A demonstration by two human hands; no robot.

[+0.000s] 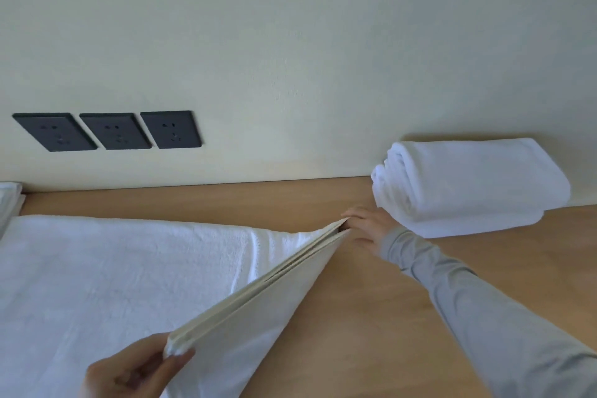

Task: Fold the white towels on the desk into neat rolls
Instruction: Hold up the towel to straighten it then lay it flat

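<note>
A large white towel (106, 271) lies spread over the left half of the wooden desk (371, 326). Its right edge is lifted into a taut, layered fold that runs from near left to far right. My left hand (129, 371) pinches the near corner of that edge at the bottom of the view. My right hand (368, 226), on a grey-sleeved arm, grips the far corner close to the wall. A rolled white towel (468, 187) lies on the desk at the back right, against the wall, just right of my right hand.
Three dark wall sockets (109, 131) sit on the pale wall above the desk at left. More white fabric (9, 200) shows at the far left edge. Bare wood lies between the spread towel and my right arm.
</note>
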